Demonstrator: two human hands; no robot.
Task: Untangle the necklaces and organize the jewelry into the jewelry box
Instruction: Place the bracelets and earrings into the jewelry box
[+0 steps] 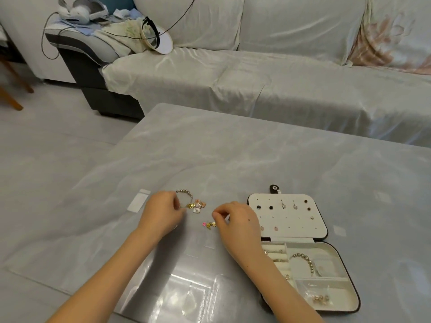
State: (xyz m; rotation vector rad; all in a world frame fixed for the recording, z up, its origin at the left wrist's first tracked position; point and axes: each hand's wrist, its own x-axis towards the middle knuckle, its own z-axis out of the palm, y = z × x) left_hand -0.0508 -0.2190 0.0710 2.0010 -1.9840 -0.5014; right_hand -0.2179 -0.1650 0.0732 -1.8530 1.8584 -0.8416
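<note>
The left hand (163,213) lies on the table (233,159) with its fingers curled, pinching the near end of a beaded strand (185,193). The strand has grey-silver beads and arcs away from the fingertips toward the far side. Just right of them sits a cluster of charms (198,205) in gold, peach and white.

The right hand (235,222) has its thumb and forefinger pressed together. I cannot tell whether a fine chain runs between them. Just near of that pinch lie small pink and yellow charms (208,224).

Right of the right hand is the jewelry box (345,271), open flat, dark outside and cream inside. Its far panel (303,229) carries several studs and 2 drop earrings. In its near tray are a second beaded strand (303,259), rings (277,259) and small earrings (320,298).

Left of the left hand lies a small white pouch (138,200). A covered sofa (256,89) stands beyond the table.
</note>
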